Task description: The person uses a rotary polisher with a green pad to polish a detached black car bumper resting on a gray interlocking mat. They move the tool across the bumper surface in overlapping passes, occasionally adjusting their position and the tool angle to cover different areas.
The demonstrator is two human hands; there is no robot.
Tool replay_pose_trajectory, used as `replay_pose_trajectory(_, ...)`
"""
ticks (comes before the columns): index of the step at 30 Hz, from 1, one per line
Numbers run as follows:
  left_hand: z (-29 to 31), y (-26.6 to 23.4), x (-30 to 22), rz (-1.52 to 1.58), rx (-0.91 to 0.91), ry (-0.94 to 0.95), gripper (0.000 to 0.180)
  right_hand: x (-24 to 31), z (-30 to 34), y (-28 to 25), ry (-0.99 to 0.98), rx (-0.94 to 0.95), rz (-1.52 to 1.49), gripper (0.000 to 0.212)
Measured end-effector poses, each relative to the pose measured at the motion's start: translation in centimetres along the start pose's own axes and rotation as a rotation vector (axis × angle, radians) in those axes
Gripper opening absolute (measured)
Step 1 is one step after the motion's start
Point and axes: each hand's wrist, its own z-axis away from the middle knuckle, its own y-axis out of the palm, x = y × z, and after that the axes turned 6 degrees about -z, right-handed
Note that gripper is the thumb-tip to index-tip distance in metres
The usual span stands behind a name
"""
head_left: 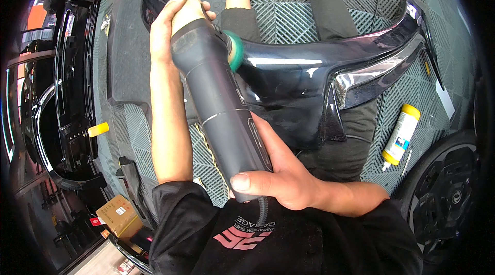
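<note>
A black power polisher (216, 100) slants across the middle of the view in both my hands. My left hand (167, 20) is wrapped round its head at the far end. Lower down, my right hand (283, 177) grips the rear of the body, with the thumb across its end and the cord just below. The polisher's green foam pad (235, 51) is edge-on at the left end of a glossy dark car bumper (289, 79); whether it presses on the paint I cannot tell. The bumper lies across my dark-trousered legs, and a bright trim piece (371, 76) is set in its right part.
A white and yellow bottle (401, 136) lies on the grey grid floor (417, 94) at right, near a wheel (454, 192). Black car parts (67, 100) stand along the left, beside a yellow-ended object (98, 129). A cardboard box (119, 215) sits at lower left.
</note>
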Motion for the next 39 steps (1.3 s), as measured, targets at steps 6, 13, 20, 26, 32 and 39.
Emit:
replay_pose_trajectory(6, 0.8, 0.7, 0.3, 0.027, 0.025, 0.005, 0.033, 0.1, 1.2, 0.0, 0.009, 0.009, -0.028, 0.097)
replay_pose_trajectory(13, 1.2, 1.2, 0.7, 0.057, 0.022, 0.027, 0.033, 0.7, 1.9, -0.2, 0.05, -0.026, -0.065, 0.097)
replay_pose_trajectory(20, 1.4, 1.9, 2.0, -0.014, 0.001, 0.101, 0.034, 1.3, 3.4, -1.2, 0.109, -0.104, 0.042, 0.095)
replay_pose_trajectory(26, 1.6, 5.0, 3.5, -0.01, 0.003, 0.162, 0.037, 2.5, 5.7, -2.2, 0.074, -0.086, 0.014, 0.101)
replay_pose_trajectory(32, 1.3, 7.4, 4.5, 0.059, 0.061, 0.16, 0.027, 2.3, 7.4, -2.0, -0.002, -0.166, 0.091, 0.093)
replay_pose_trajectory(39, 0.8, 4.6, 3.5, 0.015, -0.026, 0.185, 0.028, 1.4, 4.6, -1.9, -0.011, -0.155, 0.053, 0.091)
